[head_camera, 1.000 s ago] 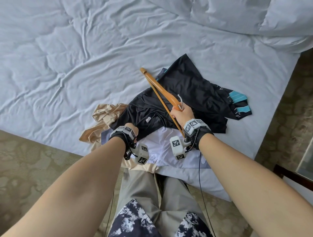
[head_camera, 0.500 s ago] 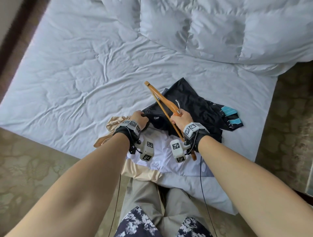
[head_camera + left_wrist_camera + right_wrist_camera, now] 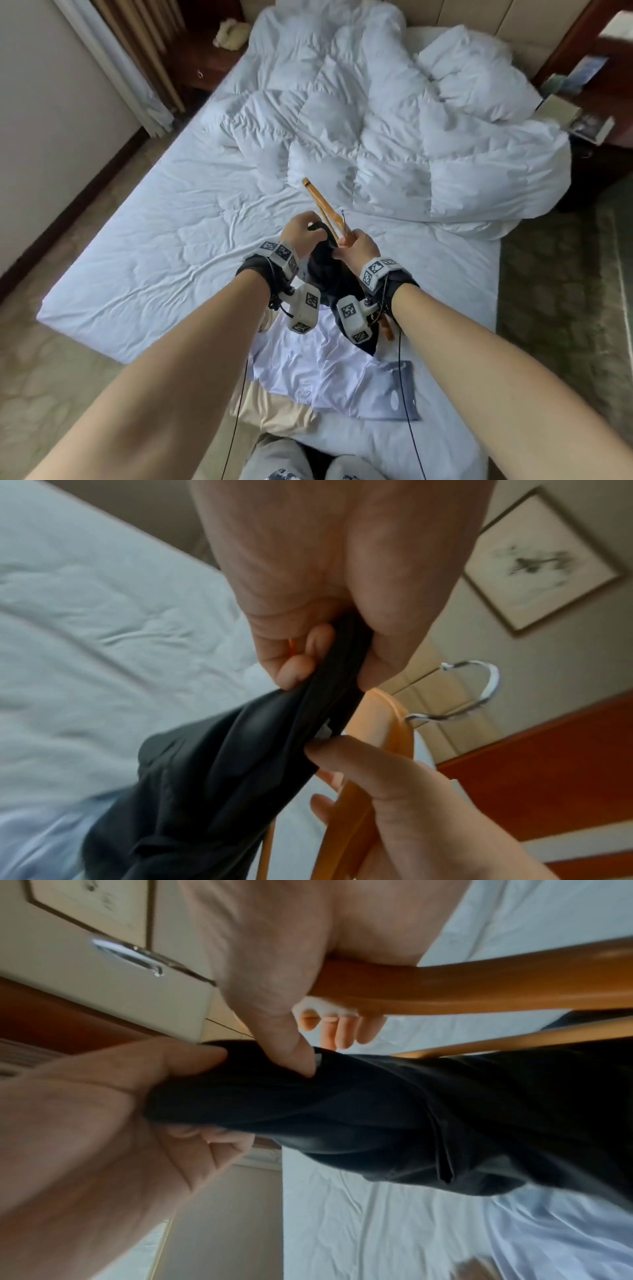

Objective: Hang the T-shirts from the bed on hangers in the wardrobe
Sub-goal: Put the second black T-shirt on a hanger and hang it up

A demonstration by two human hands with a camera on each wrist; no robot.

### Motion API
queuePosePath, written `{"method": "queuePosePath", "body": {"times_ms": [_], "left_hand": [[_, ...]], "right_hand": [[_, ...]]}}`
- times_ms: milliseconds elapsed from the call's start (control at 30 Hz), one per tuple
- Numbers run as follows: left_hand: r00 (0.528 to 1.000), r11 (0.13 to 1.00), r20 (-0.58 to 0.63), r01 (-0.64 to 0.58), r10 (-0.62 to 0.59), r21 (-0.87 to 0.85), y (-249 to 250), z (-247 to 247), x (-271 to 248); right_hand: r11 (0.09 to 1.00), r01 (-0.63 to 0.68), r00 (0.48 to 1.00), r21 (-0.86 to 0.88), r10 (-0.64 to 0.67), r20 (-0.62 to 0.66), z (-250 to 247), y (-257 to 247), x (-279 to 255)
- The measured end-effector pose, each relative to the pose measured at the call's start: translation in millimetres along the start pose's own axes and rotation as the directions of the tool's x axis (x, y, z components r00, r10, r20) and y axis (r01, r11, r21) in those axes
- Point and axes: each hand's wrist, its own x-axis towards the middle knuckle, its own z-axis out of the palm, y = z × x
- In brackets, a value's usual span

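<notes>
A black T-shirt hangs bunched between my two hands above the bed. My left hand grips its top edge in a fist, the black T-shirt trailing down from the curled fingers. My right hand holds a wooden hanger by its middle, with the metal hook sticking up; its thumb also presses the black T-shirt. The hanger lies beside the cloth, outside it. A white T-shirt and a beige garment lie on the bed's near edge.
A crumpled white duvet covers the bed's far half; the sheet is bare at left. A dark nightstand stands at the far left, another with papers at the far right. Patterned carpet surrounds the bed.
Both hands have risen and come together, lifting the black T-shirt off the bed. The left hand now grips its top edge next to the hanger. My head has tilted up.
</notes>
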Motion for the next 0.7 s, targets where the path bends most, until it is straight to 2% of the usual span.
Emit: {"method": "queuePosePath", "body": {"times_ms": [167, 367, 533, 700], "left_hand": [[0.979, 0.98, -0.04, -0.2, 0.2, 0.016, 83.6, -30.3, -11.9], [0.936, 0.951, -0.174, -0.309, 0.305, 0.004, 160.7, -78.0, -27.7], [0.87, 0.933, -0.337, -0.343, 0.358, 0.106, 190.5, -130.2, -36.7], [0.852, 0.928, -0.368, -0.329, 0.371, 0.175, 195.7, -185.8, -39.9]], "right_hand": [[0.988, 0.124, 0.988, -0.094, -0.132, -0.082, -48.0, -56.7, -11.2], [0.967, 0.192, 0.946, -0.17, -0.229, -0.231, -93.7, -116.2, -27.1], [0.951, 0.168, 0.917, -0.26, -0.248, -0.313, -131.0, -157.5, -39.2], [0.956, 0.149, 0.898, -0.253, -0.238, -0.37, -160.6, -189.5, -53.1]]}}
